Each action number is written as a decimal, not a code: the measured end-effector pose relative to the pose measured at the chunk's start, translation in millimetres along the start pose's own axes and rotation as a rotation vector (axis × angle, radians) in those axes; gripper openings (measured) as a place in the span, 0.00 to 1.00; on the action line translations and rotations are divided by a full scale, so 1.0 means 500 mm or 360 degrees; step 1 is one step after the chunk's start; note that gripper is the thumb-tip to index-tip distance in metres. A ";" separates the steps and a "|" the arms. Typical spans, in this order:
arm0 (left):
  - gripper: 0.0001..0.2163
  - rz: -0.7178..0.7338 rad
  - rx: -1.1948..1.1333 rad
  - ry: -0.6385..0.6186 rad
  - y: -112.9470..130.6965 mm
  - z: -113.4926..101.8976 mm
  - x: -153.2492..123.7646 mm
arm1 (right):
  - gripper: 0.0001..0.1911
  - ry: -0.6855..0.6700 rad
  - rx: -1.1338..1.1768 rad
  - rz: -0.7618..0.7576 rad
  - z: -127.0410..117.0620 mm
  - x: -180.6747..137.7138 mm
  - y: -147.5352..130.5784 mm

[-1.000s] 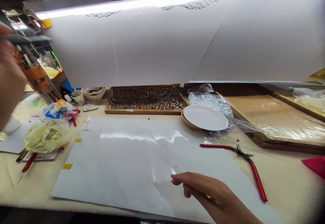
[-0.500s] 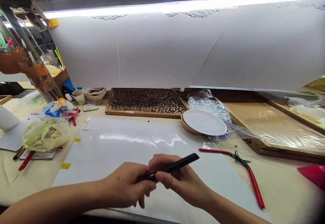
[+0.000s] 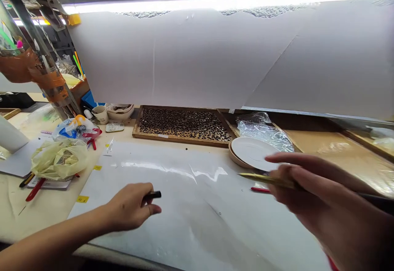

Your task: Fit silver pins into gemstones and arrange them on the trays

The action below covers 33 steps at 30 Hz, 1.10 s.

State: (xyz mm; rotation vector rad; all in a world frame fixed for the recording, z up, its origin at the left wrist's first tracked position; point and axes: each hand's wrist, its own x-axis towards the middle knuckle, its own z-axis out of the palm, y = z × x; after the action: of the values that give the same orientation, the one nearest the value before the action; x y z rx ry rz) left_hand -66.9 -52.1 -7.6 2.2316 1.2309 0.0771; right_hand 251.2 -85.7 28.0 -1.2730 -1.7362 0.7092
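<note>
Above the sheet's right side, my right hand (image 3: 326, 193) is closed around a pen (image 3: 261, 177) with a gold tapered front end pointing left. Its dark rear part extends past the hand to the right. My left hand (image 3: 132, 207) is over the left half of the sheet, its thumb and fingers closed on a short black pen cap (image 3: 154, 194). Beneath both hands lies a glossy white sheet (image 3: 172, 217) with yellow tabs on its left edge. Red-handled pliers (image 3: 260, 190) lie behind my right hand, mostly hidden by it.
A wooden tray (image 3: 163, 136) of small dark pieces lies at the back. White plates (image 3: 252, 150) are stacked right of it, near clear plastic wrap (image 3: 261, 129). Plastic bags (image 3: 58, 160) and a cup (image 3: 100, 115) stand left. A white panel (image 3: 197, 62) hangs low across the back.
My hands have separated: the right has moved right with the pen, the left leftward with the cap. The pen's gold front end now shows. The view has shifted slightly.
</note>
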 end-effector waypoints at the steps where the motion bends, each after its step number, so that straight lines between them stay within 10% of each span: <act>1: 0.10 0.0043 0.0143 0.0113 -0.012 0.000 0.017 | 0.13 0.0063 0.0294 0.0095 0.015 0.025 0.005; 6: 0.09 0.0111 0.0749 0.0361 -0.042 -0.021 0.142 | 0.17 0.0007 0.0759 0.0365 0.151 0.156 0.022; 16: 0.13 0.0284 0.0871 0.0678 -0.101 -0.014 0.303 | 0.11 0.0271 0.0337 0.0376 0.301 0.373 0.151; 33: 0.12 0.0519 0.0767 0.0761 -0.155 0.009 0.327 | 0.09 0.0374 -0.0086 0.0257 0.344 0.389 0.227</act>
State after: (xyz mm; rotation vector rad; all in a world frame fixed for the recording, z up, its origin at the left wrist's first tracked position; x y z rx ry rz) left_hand -30.5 106.4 -87.1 2.9432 1.1952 0.5159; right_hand 129.1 141.3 -90.0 -1.4836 -1.4835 0.5802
